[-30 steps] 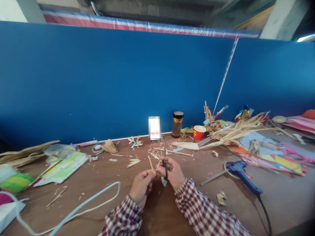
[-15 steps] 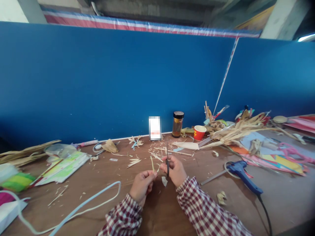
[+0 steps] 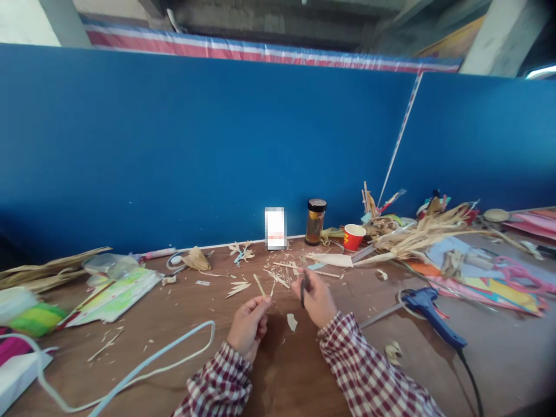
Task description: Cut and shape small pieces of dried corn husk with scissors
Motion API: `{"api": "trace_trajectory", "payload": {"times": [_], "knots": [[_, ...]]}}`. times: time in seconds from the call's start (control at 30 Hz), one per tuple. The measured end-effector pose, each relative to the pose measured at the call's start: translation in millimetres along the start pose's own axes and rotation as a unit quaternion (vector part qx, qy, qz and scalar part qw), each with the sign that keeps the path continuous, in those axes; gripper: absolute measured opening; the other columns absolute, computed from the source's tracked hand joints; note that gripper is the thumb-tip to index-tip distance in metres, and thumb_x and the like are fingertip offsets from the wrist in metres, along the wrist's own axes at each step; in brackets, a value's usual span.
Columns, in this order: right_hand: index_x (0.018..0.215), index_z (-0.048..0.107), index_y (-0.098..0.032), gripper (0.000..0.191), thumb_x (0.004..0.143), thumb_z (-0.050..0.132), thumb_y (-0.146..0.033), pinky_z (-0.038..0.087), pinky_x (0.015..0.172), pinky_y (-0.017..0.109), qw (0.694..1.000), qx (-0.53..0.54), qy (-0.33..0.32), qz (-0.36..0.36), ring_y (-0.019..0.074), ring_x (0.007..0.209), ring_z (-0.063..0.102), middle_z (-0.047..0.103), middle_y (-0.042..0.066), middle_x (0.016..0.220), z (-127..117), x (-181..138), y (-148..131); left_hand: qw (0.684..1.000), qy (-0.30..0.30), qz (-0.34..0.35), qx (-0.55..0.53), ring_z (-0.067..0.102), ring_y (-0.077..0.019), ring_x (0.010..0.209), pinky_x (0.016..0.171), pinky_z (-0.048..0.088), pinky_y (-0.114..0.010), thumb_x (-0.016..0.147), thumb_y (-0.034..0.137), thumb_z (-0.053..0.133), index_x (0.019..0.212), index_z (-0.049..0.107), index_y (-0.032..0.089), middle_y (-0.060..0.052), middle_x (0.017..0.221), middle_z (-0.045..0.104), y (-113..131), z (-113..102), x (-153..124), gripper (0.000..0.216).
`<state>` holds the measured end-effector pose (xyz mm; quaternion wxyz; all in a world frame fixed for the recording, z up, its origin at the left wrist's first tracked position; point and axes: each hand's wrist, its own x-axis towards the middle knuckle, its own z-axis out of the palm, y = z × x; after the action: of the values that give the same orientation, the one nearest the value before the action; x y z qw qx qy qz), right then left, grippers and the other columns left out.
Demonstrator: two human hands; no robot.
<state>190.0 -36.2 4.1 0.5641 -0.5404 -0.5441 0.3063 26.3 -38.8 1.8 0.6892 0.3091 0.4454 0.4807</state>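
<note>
My left hand (image 3: 248, 325) pinches two thin pale strips, apparently corn husk (image 3: 259, 285), which stick up in a V from the fingertips. In my right hand (image 3: 319, 298) is a pair of dark-handled scissors (image 3: 304, 289), its blades hard to make out. The two hands are apart above the brown table (image 3: 286, 370). Between them lies a small pale scrap (image 3: 292, 322). Just beyond are loose cut slivers (image 3: 278, 277) and a small fan of pointed husk pieces (image 3: 238, 288).
A blue glue gun (image 3: 434, 315) with a black cord lies at right. Behind stand a lidded jar (image 3: 315, 223), a red paper cup (image 3: 354, 237) and a pixelated white object (image 3: 275, 229). Dried husks (image 3: 421, 234) pile up at right. A white cable (image 3: 169, 340) loops at left. A blue partition (image 3: 217, 139) borders the back.
My right hand with the scissors has moved right, away from the left hand. My left hand has shifted slightly left, and the strips it holds now lean further left.
</note>
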Motion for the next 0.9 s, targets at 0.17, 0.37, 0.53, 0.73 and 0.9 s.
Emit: {"api": "trace_trajectory", "payload": {"times": [0.17,0.37,0.53,0.73,0.9], "knots": [[0.1,0.057,-0.015,0.032,0.075,0.057,-0.036,0.041,0.051,0.022,0.977,0.038,-0.202,0.059,0.0109,0.053,0.051,0.058,0.0,0.064,19,-20,-3,0.994,0.025,0.004,-0.105,0.034,0.0022,0.035,0.031,0.022,-0.009,0.056,0.025,0.076,0.073,0.055,0.014,0.008,0.057,0.048,7,-2,3,0.029],[0.086,0.063,-0.017,0.024,0.076,0.057,-0.038,0.038,0.049,0.019,0.966,-0.029,-0.256,0.017,0.0109,0.054,0.052,0.059,-0.001,0.061,22,-31,-11,0.993,-0.003,-0.006,-0.117,0.035,0.0018,0.037,0.032,0.026,-0.008,0.059,0.024,0.074,0.076,0.058,0.013,0.007,0.056,0.05,4,-2,2,0.026],[0.083,0.063,-0.017,0.023,0.076,0.056,-0.038,0.037,0.047,0.019,0.966,-0.031,-0.257,0.013,0.0111,0.053,0.052,0.059,-0.001,0.061,21,-30,-13,0.994,-0.013,-0.009,-0.104,0.036,0.0015,0.037,0.034,0.031,-0.009,0.06,0.024,0.074,0.073,0.059,0.012,0.004,0.059,0.055,0,1,0,0.023],[0.088,0.06,-0.017,0.028,0.071,0.061,-0.039,0.037,0.042,0.02,0.966,0.062,-0.223,0.115,0.0097,0.042,0.047,0.053,-0.005,0.051,24,-25,-11,0.995,0.008,-0.022,-0.094,0.036,0.0012,0.036,0.031,0.027,-0.008,0.059,0.023,0.075,0.072,0.058,0.012,0.005,0.056,0.053,0,2,1,0.024],[0.093,0.055,-0.017,0.038,0.063,0.069,-0.036,0.041,0.048,0.022,0.976,0.144,-0.113,0.119,0.011,0.05,0.053,0.058,-0.004,0.059,22,-15,-12,0.999,0.007,-0.013,-0.028,0.031,0.0012,0.033,0.031,0.021,-0.01,0.056,0.031,0.075,0.068,0.057,0.013,0.007,0.05,0.049,-4,3,-1,0.028]]}}
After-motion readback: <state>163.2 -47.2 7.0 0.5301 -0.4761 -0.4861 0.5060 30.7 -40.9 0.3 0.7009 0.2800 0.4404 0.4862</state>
